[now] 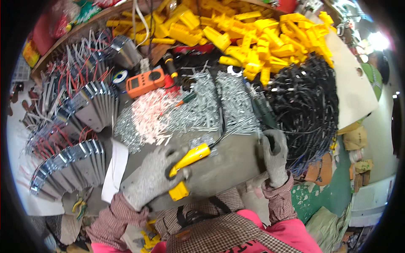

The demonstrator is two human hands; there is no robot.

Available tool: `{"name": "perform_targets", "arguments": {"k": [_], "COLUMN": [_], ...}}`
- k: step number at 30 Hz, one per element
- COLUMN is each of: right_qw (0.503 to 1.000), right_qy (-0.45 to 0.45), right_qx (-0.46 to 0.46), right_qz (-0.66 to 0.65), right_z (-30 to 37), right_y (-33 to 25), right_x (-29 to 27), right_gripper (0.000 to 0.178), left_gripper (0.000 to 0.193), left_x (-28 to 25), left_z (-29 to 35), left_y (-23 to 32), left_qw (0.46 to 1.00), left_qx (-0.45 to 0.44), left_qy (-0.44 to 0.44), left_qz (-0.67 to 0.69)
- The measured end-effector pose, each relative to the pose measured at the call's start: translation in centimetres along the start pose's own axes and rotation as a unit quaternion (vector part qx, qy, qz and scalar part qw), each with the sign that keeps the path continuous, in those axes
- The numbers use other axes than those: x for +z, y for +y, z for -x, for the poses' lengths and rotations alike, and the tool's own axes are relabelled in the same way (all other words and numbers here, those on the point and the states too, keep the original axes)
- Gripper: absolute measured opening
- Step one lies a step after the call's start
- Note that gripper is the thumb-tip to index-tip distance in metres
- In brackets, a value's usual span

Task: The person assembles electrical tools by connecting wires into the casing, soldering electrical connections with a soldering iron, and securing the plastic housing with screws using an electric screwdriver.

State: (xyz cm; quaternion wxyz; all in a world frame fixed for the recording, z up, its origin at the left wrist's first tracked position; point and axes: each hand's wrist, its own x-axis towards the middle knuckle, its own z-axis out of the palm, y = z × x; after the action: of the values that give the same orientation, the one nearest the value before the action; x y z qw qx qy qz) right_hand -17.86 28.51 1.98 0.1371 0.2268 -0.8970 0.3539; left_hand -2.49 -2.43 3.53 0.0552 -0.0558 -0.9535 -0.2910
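Note:
My left hand, in a grey knit glove, is closed around a yellow plastic housing, a long hollow piece with small holes. A squarer yellow end shows below the fingers; the glove hides how the two parts join. On the right, my gloved right hand is raised at the worktop's edge. Its thumb and fingers are curved but apart, with a dark gap between them. Just beyond the fingertips lies a dark green and black power screwdriver. Whether the fingertips touch it I cannot tell.
Piles of screws and pinkish small parts cover the middle. Yellow housings are heaped behind, black cables at right. Metal pieces with red wires stand left, near an orange meter, white paper and pliers.

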Motion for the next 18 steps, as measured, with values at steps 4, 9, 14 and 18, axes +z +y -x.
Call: {"name": "perform_targets", "arguments": {"k": [4, 9, 14, 18], "right_qw": [0.970, 0.990, 0.975, 0.738], "right_qy": [0.036, -0.013, -0.004, -0.017], "right_qx": [-0.057, 0.017, 0.104, 0.097], "right_qz": [0.232, 0.136, -0.196, -0.668], "right_z": [0.6, -1.3, -3.4, -5.2], "right_y": [1.2, 4.8, 1.6, -6.5], "right_x": [-0.5, 0.4, -3.8, -0.6], "right_gripper": [0.045, 0.074, 0.062, 0.079], "left_gripper": [0.057, 0.048, 0.053, 0.059], "left_x": [0.2, 0.9, 1.9, 2.7], "left_z": [0.6, 0.5, -0.9, -3.3], "left_y": [1.4, 1.0, 1.3, 1.3], "left_qw": [0.998, 0.996, 0.998, 0.998], "left_qx": [-0.062, -0.078, -0.034, 0.031], "left_qy": [-0.018, 0.003, 0.010, -0.013], "left_qz": [-0.023, -0.037, -0.049, -0.057]}}
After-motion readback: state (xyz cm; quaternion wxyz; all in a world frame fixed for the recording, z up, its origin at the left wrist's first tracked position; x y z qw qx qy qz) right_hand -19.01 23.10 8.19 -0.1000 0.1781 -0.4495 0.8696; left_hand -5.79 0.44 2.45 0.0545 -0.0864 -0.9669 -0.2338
